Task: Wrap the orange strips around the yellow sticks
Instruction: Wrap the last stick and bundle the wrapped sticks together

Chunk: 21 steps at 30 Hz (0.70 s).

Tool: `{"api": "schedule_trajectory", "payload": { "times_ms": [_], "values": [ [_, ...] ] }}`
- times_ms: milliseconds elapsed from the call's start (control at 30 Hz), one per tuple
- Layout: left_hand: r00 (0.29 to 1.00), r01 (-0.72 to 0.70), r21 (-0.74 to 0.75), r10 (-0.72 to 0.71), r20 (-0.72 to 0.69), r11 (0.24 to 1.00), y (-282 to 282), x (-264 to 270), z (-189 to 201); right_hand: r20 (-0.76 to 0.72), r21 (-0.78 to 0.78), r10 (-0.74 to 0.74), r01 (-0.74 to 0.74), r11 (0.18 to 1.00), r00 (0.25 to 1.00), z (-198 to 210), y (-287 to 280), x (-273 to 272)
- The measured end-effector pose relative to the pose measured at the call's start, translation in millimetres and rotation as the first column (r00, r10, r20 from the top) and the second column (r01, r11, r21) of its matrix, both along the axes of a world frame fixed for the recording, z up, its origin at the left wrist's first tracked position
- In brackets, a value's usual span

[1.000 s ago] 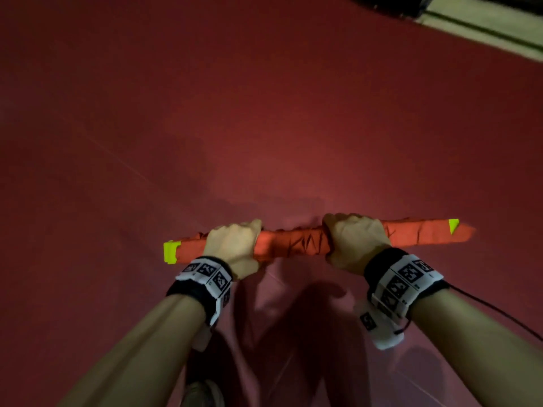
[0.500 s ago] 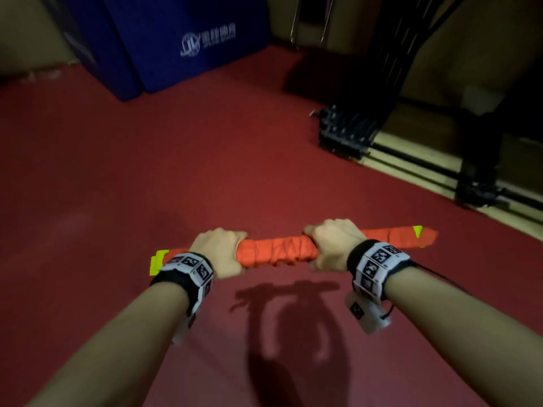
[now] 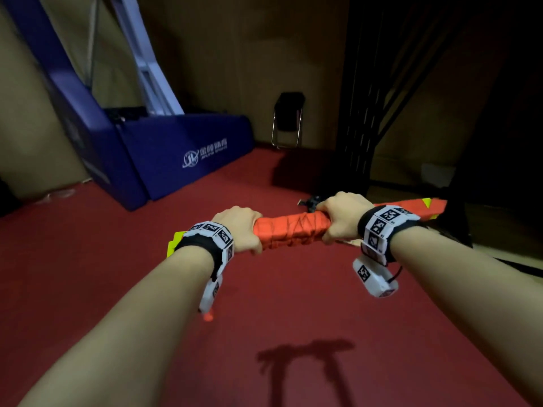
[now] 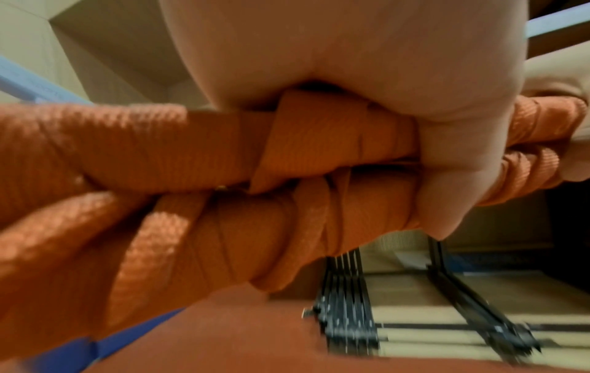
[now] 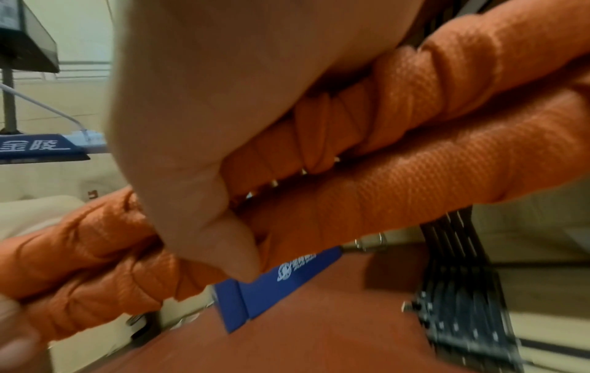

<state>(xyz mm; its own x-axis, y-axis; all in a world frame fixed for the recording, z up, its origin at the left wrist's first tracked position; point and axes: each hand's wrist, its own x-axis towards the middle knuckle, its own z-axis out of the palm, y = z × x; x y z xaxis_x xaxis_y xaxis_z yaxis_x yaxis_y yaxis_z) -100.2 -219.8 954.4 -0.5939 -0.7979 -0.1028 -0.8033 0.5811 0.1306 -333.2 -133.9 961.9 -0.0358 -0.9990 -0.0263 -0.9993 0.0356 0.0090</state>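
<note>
Both hands hold a bundle of yellow sticks (image 3: 172, 245) wrapped in orange strips (image 3: 291, 230) level in front of me, above the red floor. Yellow shows only at the left end and as a small patch near the right end (image 3: 426, 203). My left hand (image 3: 239, 230) grips the bundle left of the middle, my right hand (image 3: 340, 215) grips it further right. In the left wrist view two wrapped sticks (image 4: 223, 176) lie side by side under the palm (image 4: 351, 63). The right wrist view shows the thumb (image 5: 210, 227) curled over the orange wrapping (image 5: 415, 164).
A blue padded base (image 3: 176, 160) with white lettering stands at the back left. A folding chair (image 3: 288, 118) is against the far wall. Black metal framework (image 3: 376, 113) rises at the right, with rails on the floor beneath it. Red floor (image 3: 293, 318) spreads below my arms.
The bundle has risen with both hands still gripping it, its right end now higher. My view has tilted up from the floor to take in the wall, chair and blue base.
</note>
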Motion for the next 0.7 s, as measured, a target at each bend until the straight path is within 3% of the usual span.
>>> {"api": "schedule_trajectory", "payload": {
  "times_ms": [300, 533, 700],
  "values": [
    [0.992, -0.005, -0.111, -0.009, -0.122, 0.994, -115, -155, 44, -0.044, -0.108, -0.029, 0.024, 0.994, 0.999, 56, -113, -155],
    [0.986, 0.069, -0.129, -0.087, -0.142, 0.989, -201, -327, 103, -0.027, -0.123, -0.123, 0.119, 0.985, 0.992, 117, -182, -319],
    [0.971, 0.182, -0.157, -0.202, -0.127, 0.971, -261, -456, 116, -0.005, -0.133, -0.238, 0.235, 0.963, 0.971, 128, -213, -434]
  ]
}}
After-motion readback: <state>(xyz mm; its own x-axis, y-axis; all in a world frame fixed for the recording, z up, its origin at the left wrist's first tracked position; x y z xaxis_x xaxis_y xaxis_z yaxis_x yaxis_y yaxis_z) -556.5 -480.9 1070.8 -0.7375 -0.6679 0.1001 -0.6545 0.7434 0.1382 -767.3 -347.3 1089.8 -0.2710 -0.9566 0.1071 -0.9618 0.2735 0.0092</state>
